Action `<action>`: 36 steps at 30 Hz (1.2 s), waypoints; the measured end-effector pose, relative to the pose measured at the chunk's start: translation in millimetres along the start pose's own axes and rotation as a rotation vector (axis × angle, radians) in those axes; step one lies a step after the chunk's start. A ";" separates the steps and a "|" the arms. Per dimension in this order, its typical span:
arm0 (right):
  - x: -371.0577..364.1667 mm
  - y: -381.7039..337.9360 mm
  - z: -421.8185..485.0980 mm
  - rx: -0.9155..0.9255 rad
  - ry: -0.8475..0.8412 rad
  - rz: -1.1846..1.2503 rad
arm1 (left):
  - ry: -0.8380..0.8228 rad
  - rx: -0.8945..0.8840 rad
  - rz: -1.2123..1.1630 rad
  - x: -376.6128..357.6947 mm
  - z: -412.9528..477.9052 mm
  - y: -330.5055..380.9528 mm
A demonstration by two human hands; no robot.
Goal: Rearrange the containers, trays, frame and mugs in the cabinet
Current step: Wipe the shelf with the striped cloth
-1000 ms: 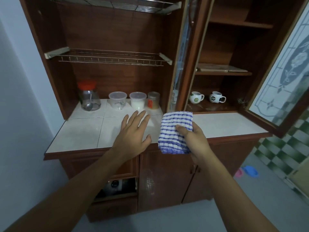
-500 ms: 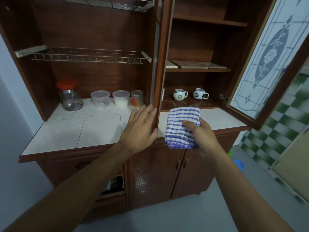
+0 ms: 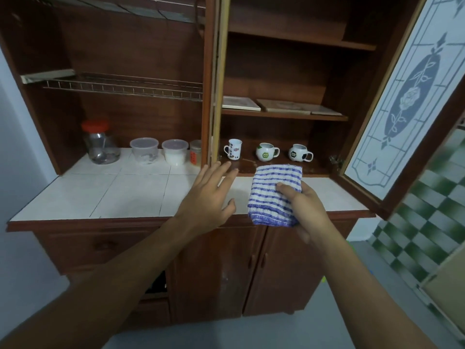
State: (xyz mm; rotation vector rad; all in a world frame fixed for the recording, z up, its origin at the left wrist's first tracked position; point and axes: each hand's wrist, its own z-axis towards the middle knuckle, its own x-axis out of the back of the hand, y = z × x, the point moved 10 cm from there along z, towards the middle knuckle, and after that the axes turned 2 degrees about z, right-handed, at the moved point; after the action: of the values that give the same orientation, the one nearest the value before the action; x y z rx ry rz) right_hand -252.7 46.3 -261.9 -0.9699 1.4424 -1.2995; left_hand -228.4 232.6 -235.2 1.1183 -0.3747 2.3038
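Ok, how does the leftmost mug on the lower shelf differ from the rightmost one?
The leftmost mug is tall and straight-sided; the rightmost mug is squat and rounded. The leftmost mug's handle points left, the rightmost mug's right. The leftmost mug has small dark marks and a red logo, the rightmost mug black patches. Both are white and upright on one shelf.

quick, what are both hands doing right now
Left hand: open, fingers spread, holding nothing.
Right hand: gripping the folded blue-and-white striped cloth.
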 end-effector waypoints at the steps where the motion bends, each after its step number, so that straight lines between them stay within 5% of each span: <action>1: 9.0 -3.3 4.9 -0.003 -0.009 0.008 | 0.001 0.004 0.017 -3.1 5.2 8.6; 13: 73.3 -44.2 61.9 0.029 -0.085 0.062 | 0.055 -0.009 0.192 -4.0 89.6 56.1; 22: 98.8 -65.9 100.2 0.042 -0.047 0.048 | 0.083 -0.025 0.159 -23.9 143.8 48.7; 36: 132.0 -88.4 213.5 0.058 -0.204 0.052 | 0.096 0.080 0.251 -69.6 238.7 41.2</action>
State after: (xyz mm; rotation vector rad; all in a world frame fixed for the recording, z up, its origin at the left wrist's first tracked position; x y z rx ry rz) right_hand -82.1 -145.6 -192.2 -0.9895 1.2590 -1.1631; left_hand -65.6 63.5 -143.5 1.0440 -0.4089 2.6026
